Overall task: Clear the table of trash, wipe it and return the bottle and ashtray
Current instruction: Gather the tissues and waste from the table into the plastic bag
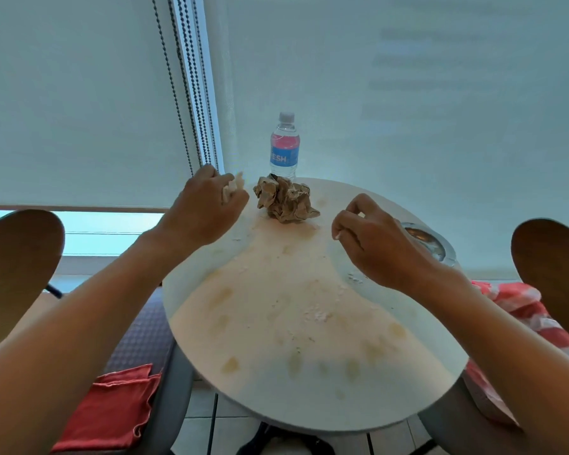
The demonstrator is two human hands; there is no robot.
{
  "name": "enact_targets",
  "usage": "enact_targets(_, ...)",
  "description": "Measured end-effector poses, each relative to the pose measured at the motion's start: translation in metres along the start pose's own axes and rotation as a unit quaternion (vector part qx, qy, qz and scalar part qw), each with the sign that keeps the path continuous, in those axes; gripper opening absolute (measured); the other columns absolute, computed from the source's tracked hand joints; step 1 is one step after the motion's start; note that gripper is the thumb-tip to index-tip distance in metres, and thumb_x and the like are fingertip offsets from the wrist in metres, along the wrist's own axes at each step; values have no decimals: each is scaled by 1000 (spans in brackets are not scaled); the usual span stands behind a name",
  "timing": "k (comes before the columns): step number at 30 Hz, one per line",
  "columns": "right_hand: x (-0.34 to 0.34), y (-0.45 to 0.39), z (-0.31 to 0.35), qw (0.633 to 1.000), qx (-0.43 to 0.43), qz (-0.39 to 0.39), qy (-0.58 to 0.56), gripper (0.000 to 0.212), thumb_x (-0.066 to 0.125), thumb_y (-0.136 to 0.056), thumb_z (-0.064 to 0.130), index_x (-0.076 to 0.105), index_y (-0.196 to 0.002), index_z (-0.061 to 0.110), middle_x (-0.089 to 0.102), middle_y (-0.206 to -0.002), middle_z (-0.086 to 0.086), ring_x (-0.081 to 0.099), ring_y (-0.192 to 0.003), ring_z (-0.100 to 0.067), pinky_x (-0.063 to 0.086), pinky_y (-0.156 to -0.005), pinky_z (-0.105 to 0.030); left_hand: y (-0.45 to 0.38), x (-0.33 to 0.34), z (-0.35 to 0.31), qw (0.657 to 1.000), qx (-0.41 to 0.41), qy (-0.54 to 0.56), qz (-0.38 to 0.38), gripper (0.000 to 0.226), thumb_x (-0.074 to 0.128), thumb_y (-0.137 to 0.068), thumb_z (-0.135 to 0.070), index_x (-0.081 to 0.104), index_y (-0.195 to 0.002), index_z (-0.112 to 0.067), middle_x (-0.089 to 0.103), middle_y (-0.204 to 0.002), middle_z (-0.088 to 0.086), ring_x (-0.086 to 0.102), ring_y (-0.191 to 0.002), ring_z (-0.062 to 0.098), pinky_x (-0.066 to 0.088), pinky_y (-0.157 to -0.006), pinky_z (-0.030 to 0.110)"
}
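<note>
A round white table carries crumbs and yellowish stains. At its far edge stands a clear water bottle with a blue and pink label. Just in front of it lies a crumpled brown paper ball. My left hand hovers left of that ball, closed on a small white paper scrap. My right hand is over the table's right side, fingers pinched on a tiny white bit. Behind it, partly hidden, sits a metal ashtray.
A red cloth lies on the chair seat at lower left. Brown chair backs stand at the far left and far right. A red and white cloth lies at the right. Blind cords hang behind the table.
</note>
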State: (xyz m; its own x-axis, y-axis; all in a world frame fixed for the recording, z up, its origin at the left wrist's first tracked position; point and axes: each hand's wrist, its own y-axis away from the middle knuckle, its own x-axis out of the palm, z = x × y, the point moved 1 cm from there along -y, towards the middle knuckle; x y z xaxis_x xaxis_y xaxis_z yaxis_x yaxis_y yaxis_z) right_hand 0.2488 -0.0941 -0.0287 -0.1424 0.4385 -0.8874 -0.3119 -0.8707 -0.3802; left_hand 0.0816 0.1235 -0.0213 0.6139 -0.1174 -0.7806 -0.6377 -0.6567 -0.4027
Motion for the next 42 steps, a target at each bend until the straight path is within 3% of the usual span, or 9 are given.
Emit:
enact_targets(5, -13, 12, 0, 999, 8, -22, -25, 19, 49, -96, 22, 65, -86, 16, 59, -98, 1, 60, -81, -20, 50, -70, -33, 0, -12, -22, 999, 19, 29, -12, 36, 47, -98, -29, 67, -77, -9, 49, -102, 5, 47, -90, 13, 35, -79, 26)
enact_targets(10, -18, 28, -10, 999, 11, -38, 36, 33, 56, -98, 41, 54, -69, 24, 57, -70, 9, 52, -57, -8, 34, -51, -16, 7, -9, -43, 997, 70, 2, 19, 49, 36, -94, -39, 67, -74, -6, 65, -74, 11, 61, -76, 28, 47, -67, 39)
enact_targets(14, -19, 42, -26, 997, -13, -29, 69, 49, 44, -101, 50, 33, -59, 26, 42, -52, 7, 46, -48, -15, 41, -49, -31, 18, -1, -66, 993, 108, 14, 37, 43, 37, -93, -34, 66, -70, -12, 70, -67, 3, 65, -69, 24, 53, -72, 42)
enact_targets(18, -30, 58, -43, 997, -13, -37, 63, 48, 34, -102, 56, 38, -66, 24, 47, -60, 1, 47, -53, -16, 48, -55, -40, 29, 13, -98, 985, 166, 13, 45, 39, 38, -99, -26, 46, -63, -15, 54, -58, -3, 55, -62, 22, 40, -61, 16)
enact_targets(23, -50, 87, -78, 999, 31, -25, 33, 41, 31, -102, 57, 52, -83, 28, 47, -66, 13, 52, -55, -14, 49, -59, -38, 40, 40, -150, 983, 170, 37, 65, 52, 29, -104, -46, 46, -62, -21, 56, -57, -1, 58, -62, 19, 46, -67, 31)
enact_targets(27, -69, 115, -117, 998, 60, -32, 4, 38, 29, -102, 57, 43, -67, 49, 42, -64, 11, 44, -59, -13, 41, -60, -37, 50, 70, -200, 982, 146, 74, 92, 36, 40, -101, -38, 52, -73, -18, 58, -61, 3, 64, -62, 17, 48, -61, 34)
enact_targets(30, -87, 144, -148, 995, 89, -32, -9, 40, 34, -104, 45, 37, -66, 33, 43, -68, 3, 45, -60, -15, 33, -61, -33, 54, 99, -242, 976, 168, 82, 115, 29, 41, -99, -38, 52, -82, -17, 56, -66, -1, 53, -59, 7, 39, -54, 22)
enact_targets(36, -113, 200, -219, 984, 168, 56, -1, 30, 37, -104, 30, 38, -75, 21, 51, -71, -3, 48, -63, -21, 40, -60, -41, 65, 165, -320, 950, 247, 77, 176, 8, 44, -100, -31, 46, -105, -25, 52, -85, -6, 53, -72, 11, 41, -63, 23)
enact_targets(42, -116, 246, -287, 938, 296, 78, -165, 35, 35, -93, 29, 63, -74, 21, 63, -81, 6, 59, -80, -15, 46, -73, -37, 77, 244, -379, 922, 253, 33, 290, 17, 46, -100, -28, 55, -112, -22, 46, -104, 3, 59, -87, 27, 50, -81, 40)
